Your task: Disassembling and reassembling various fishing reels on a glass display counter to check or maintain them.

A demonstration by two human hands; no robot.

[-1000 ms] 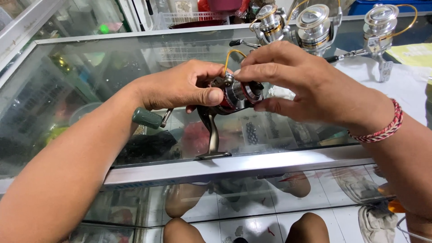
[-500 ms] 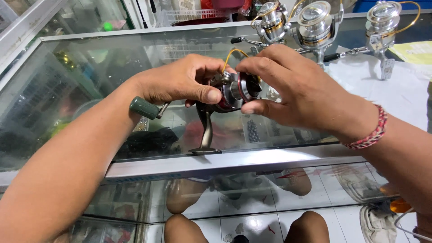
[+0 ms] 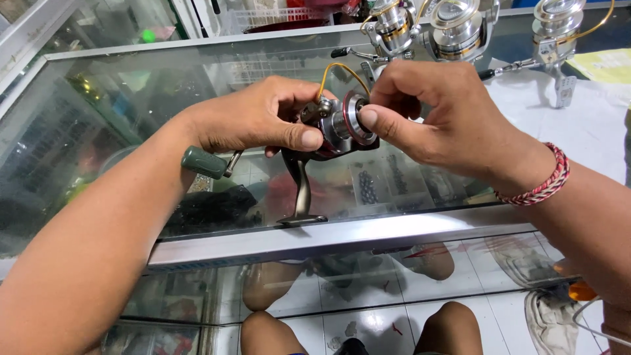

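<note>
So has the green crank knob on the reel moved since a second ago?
Yes. The green knob swung left and slightly down, away from the aluminium counter rail side, while the left hand holds the reel.

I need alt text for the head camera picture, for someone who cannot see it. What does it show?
Two bare hands hold a small fishing reel above a glass display counter: the left hand grips its body, the right hand pinches the red-rimmed spool at the front. Three more silver reels stand on the counter behind, and the right wrist wears a red braided bracelet.

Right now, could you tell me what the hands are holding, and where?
A fishing reel: left hand grips its body, right hand pinches the spool's front.
</note>
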